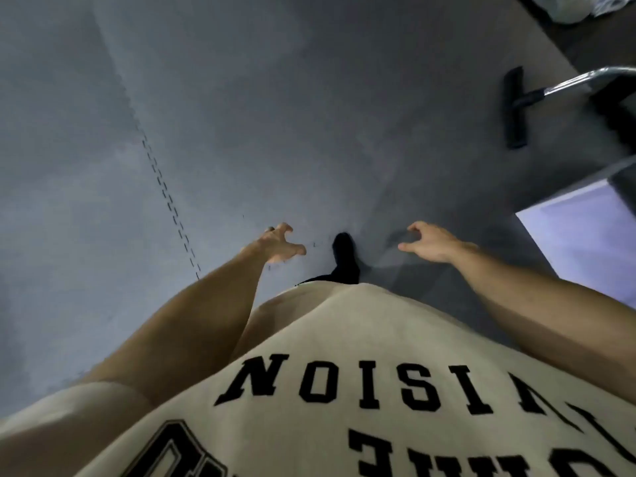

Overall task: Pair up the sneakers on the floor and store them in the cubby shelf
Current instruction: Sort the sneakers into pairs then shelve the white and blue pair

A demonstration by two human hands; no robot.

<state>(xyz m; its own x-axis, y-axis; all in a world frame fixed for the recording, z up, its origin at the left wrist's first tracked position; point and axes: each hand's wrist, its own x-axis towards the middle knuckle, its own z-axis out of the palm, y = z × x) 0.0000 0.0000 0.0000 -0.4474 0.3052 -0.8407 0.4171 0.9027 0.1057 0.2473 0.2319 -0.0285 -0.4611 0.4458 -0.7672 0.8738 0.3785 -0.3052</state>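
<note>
My left hand [280, 244] and my right hand [428, 241] hang out in front of my beige shirt, above the grey mat floor [241, 115]. Both have loosely curled fingers and hold nothing. No sneakers and no cubby shelf appear in this view. My foot in a black sock [344, 258] stands on the floor between the two hands.
A black vacuum floor head [515, 108] on a metal tube [585, 79] lies on the floor at the upper right. A white box-like surface [585, 242] sits at the right edge. White bags [571, 6] lie at the top right corner.
</note>
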